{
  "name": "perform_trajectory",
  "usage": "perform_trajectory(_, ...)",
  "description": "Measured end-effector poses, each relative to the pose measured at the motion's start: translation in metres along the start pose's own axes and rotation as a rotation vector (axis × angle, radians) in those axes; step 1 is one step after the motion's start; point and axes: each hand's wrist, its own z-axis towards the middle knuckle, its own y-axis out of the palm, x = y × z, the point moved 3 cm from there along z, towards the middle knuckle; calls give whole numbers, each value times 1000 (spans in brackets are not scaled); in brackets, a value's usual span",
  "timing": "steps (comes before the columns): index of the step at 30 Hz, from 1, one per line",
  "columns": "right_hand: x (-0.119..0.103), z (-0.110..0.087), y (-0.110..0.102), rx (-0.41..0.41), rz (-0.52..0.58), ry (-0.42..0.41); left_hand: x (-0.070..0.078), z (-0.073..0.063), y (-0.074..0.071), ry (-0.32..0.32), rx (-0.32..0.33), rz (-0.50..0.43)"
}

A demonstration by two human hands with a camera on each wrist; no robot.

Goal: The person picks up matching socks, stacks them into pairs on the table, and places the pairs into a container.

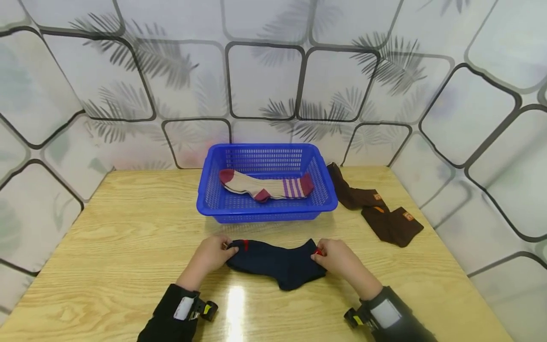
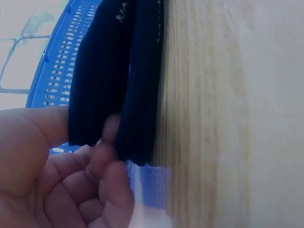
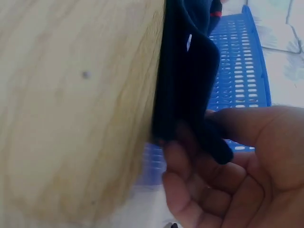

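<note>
Fingers (image 2: pixel 118 187) pinching on both sides here: the left hand (image 1: pixel 213 251) has one end of the navy socks (image 1: pixel 273 260), the right hand (image 1: pixel 336 256) has the other, the dark cloth spanning between them at the counter (image 1: pixel 128 237). Just beyond sits the blue basket (image 1: pixel 265 211), striped socks (image 1: pixel 273 186) lying inside, with brown socks (image 1: pixel 391 229) off to its right.

Leaf-patterned walls (image 1: pixel 265 80) on 3 sides of a table (image 1: pixel 107 256) suggest a booth.
</note>
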Motion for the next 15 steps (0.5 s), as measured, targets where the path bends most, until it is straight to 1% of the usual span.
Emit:
perform_trajectory(2, -2, -2, -1, -9, -22, 4, 7, -3, 0, 28, 36, 56)
perform_trajectory(4, -6, -5, -4, -1, -83, 1, 18, -8, 1, 96, 105, 143)
perform_trajectory(6, -14, -11, -8, 33, -160, -21, 33, -16, 3, 200, 171, 219)
perform_trajectory(7, -19, -14, -10, 46, -188, -43, 40, -20, 6, 259, 183, 255)
perform_trajectory(8, -24, -18, -10, 51, -208, -73, 47, -25, 9, 317, 169, 289)
perform_trajectory(9, -30, -21, -10, 48, -223, -118, 54, -29, 13, 363, 122, 302)
perform_trajectory(10, -36, -25, -9, 24, -228, -166, 59, -34, 18, 400, 53, 313)
perform_trajectory(11, -41, -29, -6, -25, -220, -214, 63, -37, 23, 421, -30, 317)
perform_trajectory(13, -49, -36, 2, -171, -191, -293, 66, -43, 32, 419, -196, 323)
perform_trajectory(14, -51, -39, 7, -249, -185, -318, 65, -45, 35, 408, -263, 330)
perform_trajectory(15, -53, -42, 11, -320, -180, -333, 64, -46, 38, 395, -315, 338)
